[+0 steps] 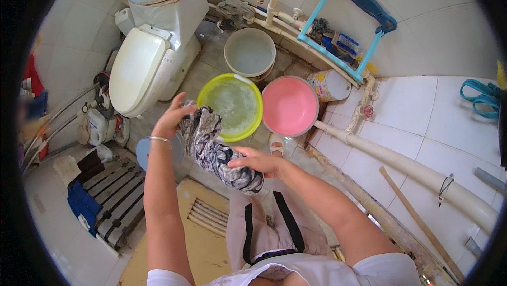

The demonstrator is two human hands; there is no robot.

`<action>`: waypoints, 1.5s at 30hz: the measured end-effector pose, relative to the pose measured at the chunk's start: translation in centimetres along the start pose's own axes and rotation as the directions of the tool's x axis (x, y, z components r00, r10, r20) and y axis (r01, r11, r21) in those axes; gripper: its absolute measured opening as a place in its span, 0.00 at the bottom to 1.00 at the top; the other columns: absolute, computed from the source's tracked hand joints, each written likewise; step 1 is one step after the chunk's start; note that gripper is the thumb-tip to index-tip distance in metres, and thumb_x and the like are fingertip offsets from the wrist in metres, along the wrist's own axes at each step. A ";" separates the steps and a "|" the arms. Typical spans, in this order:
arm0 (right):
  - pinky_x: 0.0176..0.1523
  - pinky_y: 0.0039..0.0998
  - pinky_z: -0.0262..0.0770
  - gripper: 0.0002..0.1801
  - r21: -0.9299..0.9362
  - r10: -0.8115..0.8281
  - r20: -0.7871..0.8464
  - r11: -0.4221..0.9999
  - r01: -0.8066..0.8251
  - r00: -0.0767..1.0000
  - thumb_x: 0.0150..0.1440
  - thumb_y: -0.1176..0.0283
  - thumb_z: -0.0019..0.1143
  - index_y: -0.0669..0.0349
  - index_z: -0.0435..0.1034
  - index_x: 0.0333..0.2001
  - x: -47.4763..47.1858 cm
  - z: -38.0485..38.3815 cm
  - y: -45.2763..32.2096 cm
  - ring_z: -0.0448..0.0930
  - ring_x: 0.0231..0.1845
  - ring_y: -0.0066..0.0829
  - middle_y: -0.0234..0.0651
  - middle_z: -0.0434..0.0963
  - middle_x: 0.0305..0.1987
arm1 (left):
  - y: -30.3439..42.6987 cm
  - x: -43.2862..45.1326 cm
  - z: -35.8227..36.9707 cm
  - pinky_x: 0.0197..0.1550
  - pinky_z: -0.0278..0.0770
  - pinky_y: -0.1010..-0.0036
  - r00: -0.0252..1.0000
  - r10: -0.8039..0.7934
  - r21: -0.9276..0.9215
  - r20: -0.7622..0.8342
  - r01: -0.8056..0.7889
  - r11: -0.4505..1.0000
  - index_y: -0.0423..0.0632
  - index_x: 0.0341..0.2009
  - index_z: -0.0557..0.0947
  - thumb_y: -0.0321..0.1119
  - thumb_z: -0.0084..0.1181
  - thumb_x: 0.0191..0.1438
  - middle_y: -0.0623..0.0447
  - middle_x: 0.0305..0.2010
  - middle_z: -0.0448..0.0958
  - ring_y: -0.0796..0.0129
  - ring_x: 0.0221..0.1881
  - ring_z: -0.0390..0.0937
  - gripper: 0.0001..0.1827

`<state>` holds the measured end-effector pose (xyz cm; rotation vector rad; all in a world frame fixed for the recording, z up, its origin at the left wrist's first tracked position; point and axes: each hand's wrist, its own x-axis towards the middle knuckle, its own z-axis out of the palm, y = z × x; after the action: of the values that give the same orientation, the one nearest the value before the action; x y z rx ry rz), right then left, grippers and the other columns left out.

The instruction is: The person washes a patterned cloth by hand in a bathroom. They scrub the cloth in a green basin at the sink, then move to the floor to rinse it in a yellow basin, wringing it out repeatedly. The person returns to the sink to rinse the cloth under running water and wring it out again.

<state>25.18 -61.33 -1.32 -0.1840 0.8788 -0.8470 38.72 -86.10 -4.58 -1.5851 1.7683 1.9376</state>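
A twisted grey, black and white patterned cloth (216, 157) stretches between my two hands, bunched into a thick roll. My left hand (171, 116) grips its upper left end, with a bracelet at the wrist. My right hand (259, 162) closes around the lower right part. Just beyond the cloth stands a yellow-green basin (259, 105) of cloudy, foamy water, partly covered by the cloth's upper end. Touching or close to its right side is a pink basin (291, 105). Behind both, a pale bucket (250, 30) contains greyish liquid.
A white toilet (136, 70) with its lid down stands at the left. A blue round object (144, 152) is partly behind my left arm. Slatted rack (119, 197), yellow door (198, 242), wall pipe (388, 155) and wooden stick (420, 222) surround me. A blue-handled frame (360, 2) leans at the back.
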 end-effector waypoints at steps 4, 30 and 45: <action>0.53 0.30 0.66 0.28 0.610 0.096 0.167 0.772 -0.179 0.981 0.49 0.56 0.52 0.60 0.62 0.51 -2.9 1.0 -0.1 0.71 0.49 0.25 0.33 0.66 0.55 | 0.6 -4.3 -2.3 0.52 0.64 0.55 0.989 0.118 -0.565 -0.091 -0.149 0.811 0.51 0.59 0.56 0.52 0.49 0.51 0.45 0.58 0.58 0.53 0.51 0.65 0.36; 0.56 0.28 0.58 0.29 0.002 -0.337 -0.067 0.941 0.338 0.939 0.55 0.59 0.46 0.67 0.54 0.54 -6.4 1.8 0.6 0.64 0.53 0.30 0.41 0.65 0.52 | 4.8 -5.0 1.0 0.38 0.75 0.72 0.952 0.253 -0.739 -0.171 -0.294 0.606 0.47 0.32 0.70 0.32 0.48 0.52 0.52 0.32 0.73 0.67 0.33 0.73 0.04; 0.32 0.39 0.74 0.41 -0.994 -0.327 -0.028 0.110 0.009 0.945 0.46 0.50 0.54 0.86 0.55 0.40 -2.4 1.6 -4.6 0.77 0.28 0.48 0.58 0.73 0.25 | 2.7 1.5 7.4 0.34 0.68 0.66 0.732 0.566 0.626 -0.379 -0.248 0.739 0.39 0.24 0.72 0.35 0.58 0.35 0.39 0.23 0.71 0.50 0.27 0.70 0.14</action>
<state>22.83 -62.99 3.33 -1.4806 1.6156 -0.3084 31.77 -82.10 -5.28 -1.7039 2.8073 0.8977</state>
